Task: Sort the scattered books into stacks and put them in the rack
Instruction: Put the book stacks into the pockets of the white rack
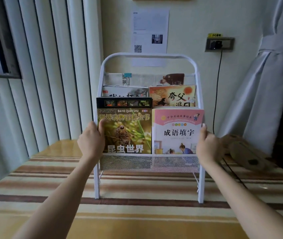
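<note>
Gripping insect book (127, 131) w/ left hand (90, 140); right hand (206, 145) curled round pink book (177, 131) edge.

Looks like a lived-in room of a home, perhaps a child's bedroom or reading corner. Centred on a white metal book rack (149, 107) with tiered mesh pockets, filled with colourful children's picture books (177, 130) bearing Chinese titles. Set on a striped mat (137, 213) in cream, brown and yellow. Behind the rack, a pale painted wall with a printed paper notice (150, 30) carrying a QR code. Up and to the right of the rack, a wall socket (219, 44) with a plugged-in charger and black cable. Left of the rack, pleated white curtains (39, 66) and a window frame; right of it, a tied-back curtain (264, 83).
</note>
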`<control>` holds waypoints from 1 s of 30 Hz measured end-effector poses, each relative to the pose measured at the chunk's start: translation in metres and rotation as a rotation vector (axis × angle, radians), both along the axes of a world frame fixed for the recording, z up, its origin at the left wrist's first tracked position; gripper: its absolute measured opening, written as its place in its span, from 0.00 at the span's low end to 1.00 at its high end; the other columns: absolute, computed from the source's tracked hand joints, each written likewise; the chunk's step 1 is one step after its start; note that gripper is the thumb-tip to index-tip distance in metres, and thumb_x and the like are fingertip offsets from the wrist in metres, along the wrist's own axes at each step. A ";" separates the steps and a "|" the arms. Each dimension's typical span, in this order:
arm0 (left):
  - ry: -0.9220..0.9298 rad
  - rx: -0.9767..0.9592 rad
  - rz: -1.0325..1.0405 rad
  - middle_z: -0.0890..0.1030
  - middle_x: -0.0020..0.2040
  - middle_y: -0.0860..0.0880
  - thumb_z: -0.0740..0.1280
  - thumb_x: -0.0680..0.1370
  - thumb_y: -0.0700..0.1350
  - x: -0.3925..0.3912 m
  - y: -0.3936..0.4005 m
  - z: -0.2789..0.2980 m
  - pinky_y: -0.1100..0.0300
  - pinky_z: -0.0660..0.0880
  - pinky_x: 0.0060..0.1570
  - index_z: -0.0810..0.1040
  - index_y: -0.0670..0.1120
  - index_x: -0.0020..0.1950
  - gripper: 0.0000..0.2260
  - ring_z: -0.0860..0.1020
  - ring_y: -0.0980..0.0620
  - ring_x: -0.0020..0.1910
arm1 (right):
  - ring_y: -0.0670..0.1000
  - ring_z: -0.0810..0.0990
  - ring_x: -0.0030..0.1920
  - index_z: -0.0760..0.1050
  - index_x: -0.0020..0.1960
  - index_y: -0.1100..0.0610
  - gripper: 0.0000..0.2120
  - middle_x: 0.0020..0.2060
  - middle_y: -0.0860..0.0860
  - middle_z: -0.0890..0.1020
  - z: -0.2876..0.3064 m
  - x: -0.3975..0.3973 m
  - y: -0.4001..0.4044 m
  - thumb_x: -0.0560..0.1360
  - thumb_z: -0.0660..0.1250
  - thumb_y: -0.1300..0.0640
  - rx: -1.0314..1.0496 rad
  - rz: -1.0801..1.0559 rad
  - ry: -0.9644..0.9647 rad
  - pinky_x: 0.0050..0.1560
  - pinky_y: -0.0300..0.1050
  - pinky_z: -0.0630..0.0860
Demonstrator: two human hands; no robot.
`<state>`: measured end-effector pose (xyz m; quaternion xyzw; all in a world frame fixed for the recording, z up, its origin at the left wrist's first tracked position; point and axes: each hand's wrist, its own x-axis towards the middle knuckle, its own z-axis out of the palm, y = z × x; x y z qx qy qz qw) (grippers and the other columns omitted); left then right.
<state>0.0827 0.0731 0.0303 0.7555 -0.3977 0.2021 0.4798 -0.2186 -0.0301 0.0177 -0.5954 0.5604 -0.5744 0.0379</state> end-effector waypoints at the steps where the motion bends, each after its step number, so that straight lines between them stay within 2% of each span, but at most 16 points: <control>1: 0.009 0.006 0.014 0.74 0.35 0.41 0.49 0.80 0.61 0.000 0.002 0.001 0.53 0.70 0.32 0.67 0.41 0.42 0.24 0.77 0.40 0.34 | 0.48 0.67 0.23 0.66 0.28 0.56 0.28 0.22 0.48 0.68 0.001 -0.002 0.002 0.82 0.47 0.44 0.007 0.002 0.018 0.26 0.37 0.56; 6: 0.037 -0.072 0.017 0.72 0.33 0.42 0.52 0.80 0.61 -0.011 0.029 -0.004 0.54 0.67 0.32 0.69 0.38 0.42 0.25 0.73 0.43 0.33 | 0.47 0.65 0.21 0.65 0.27 0.55 0.27 0.21 0.47 0.66 0.001 -0.013 0.026 0.82 0.49 0.46 -0.042 0.010 0.019 0.24 0.37 0.55; 10: 0.035 -0.051 0.041 0.71 0.33 0.44 0.52 0.80 0.61 -0.016 0.055 -0.003 0.54 0.66 0.33 0.68 0.40 0.43 0.24 0.71 0.44 0.33 | 0.45 0.65 0.22 0.66 0.28 0.57 0.27 0.21 0.48 0.66 0.001 -0.019 0.053 0.82 0.49 0.46 -0.030 0.013 0.006 0.24 0.37 0.54; 15: 0.031 -0.069 0.040 0.66 0.28 0.49 0.52 0.80 0.61 -0.018 0.077 -0.007 0.55 0.64 0.31 0.68 0.39 0.42 0.24 0.70 0.44 0.31 | 0.47 0.64 0.21 0.63 0.27 0.55 0.27 0.21 0.48 0.65 -0.008 -0.026 0.070 0.82 0.49 0.46 -0.060 0.018 -0.017 0.25 0.37 0.54; 18: 0.016 -0.020 0.076 0.68 0.30 0.48 0.50 0.80 0.61 -0.022 0.081 -0.005 0.55 0.64 0.32 0.67 0.40 0.44 0.24 0.71 0.43 0.32 | 0.51 0.69 0.24 0.68 0.33 0.58 0.24 0.25 0.50 0.71 -0.006 -0.026 0.075 0.83 0.49 0.49 -0.092 -0.024 0.034 0.26 0.39 0.56; 20: -0.021 -0.007 0.100 0.72 0.35 0.43 0.50 0.80 0.61 -0.024 0.084 -0.003 0.52 0.67 0.35 0.68 0.40 0.47 0.24 0.76 0.40 0.37 | 0.58 0.76 0.37 0.71 0.45 0.60 0.14 0.37 0.57 0.77 0.002 -0.023 0.079 0.81 0.52 0.54 -0.206 -0.095 0.034 0.33 0.43 0.63; 21: -0.039 -0.018 0.118 0.74 0.42 0.40 0.51 0.80 0.61 -0.025 0.084 -0.002 0.49 0.69 0.42 0.69 0.39 0.52 0.24 0.77 0.38 0.44 | 0.59 0.76 0.45 0.71 0.51 0.60 0.09 0.45 0.58 0.78 0.010 -0.021 0.085 0.79 0.54 0.57 -0.285 -0.131 0.039 0.40 0.46 0.66; 22: -0.062 -0.036 0.143 0.75 0.50 0.38 0.53 0.80 0.60 -0.026 0.083 0.000 0.45 0.68 0.51 0.68 0.38 0.58 0.24 0.75 0.37 0.53 | 0.58 0.74 0.51 0.71 0.54 0.60 0.10 0.50 0.58 0.77 0.020 -0.015 0.092 0.76 0.56 0.60 -0.400 -0.159 0.072 0.47 0.49 0.67; 23: -0.104 -0.059 0.166 0.72 0.59 0.37 0.54 0.80 0.58 -0.027 0.080 0.005 0.43 0.63 0.60 0.66 0.38 0.64 0.25 0.70 0.37 0.60 | 0.56 0.72 0.54 0.72 0.56 0.59 0.11 0.52 0.57 0.76 0.031 -0.007 0.100 0.74 0.58 0.61 -0.531 -0.148 0.135 0.53 0.50 0.65; 25: -0.233 -0.108 0.159 0.67 0.67 0.37 0.54 0.80 0.57 -0.037 0.071 0.021 0.41 0.54 0.70 0.62 0.37 0.70 0.28 0.63 0.38 0.68 | 0.54 0.73 0.54 0.74 0.57 0.58 0.14 0.51 0.54 0.78 0.056 0.017 0.115 0.73 0.61 0.57 -0.707 -0.045 0.344 0.58 0.50 0.62; 26: -0.287 -0.126 0.140 0.66 0.69 0.37 0.54 0.80 0.57 -0.043 0.066 0.030 0.41 0.50 0.72 0.61 0.37 0.72 0.29 0.61 0.39 0.71 | 0.54 0.74 0.53 0.74 0.57 0.57 0.16 0.50 0.53 0.78 0.066 0.034 0.118 0.73 0.61 0.52 -0.690 0.006 0.467 0.59 0.50 0.60; 28: -0.352 -0.155 0.114 0.63 0.73 0.38 0.53 0.79 0.58 -0.054 0.057 0.049 0.40 0.45 0.74 0.58 0.37 0.75 0.31 0.58 0.40 0.74 | 0.54 0.76 0.54 0.72 0.61 0.56 0.24 0.51 0.52 0.79 0.077 0.062 0.114 0.73 0.58 0.42 -0.507 0.059 0.685 0.63 0.54 0.59; 30: -0.475 -0.187 0.121 0.59 0.76 0.40 0.52 0.80 0.57 -0.059 0.050 0.062 0.40 0.42 0.72 0.54 0.39 0.76 0.31 0.55 0.42 0.76 | 0.55 0.76 0.55 0.68 0.64 0.55 0.28 0.51 0.53 0.80 0.078 0.076 0.102 0.73 0.56 0.38 -0.359 0.070 0.786 0.63 0.57 0.61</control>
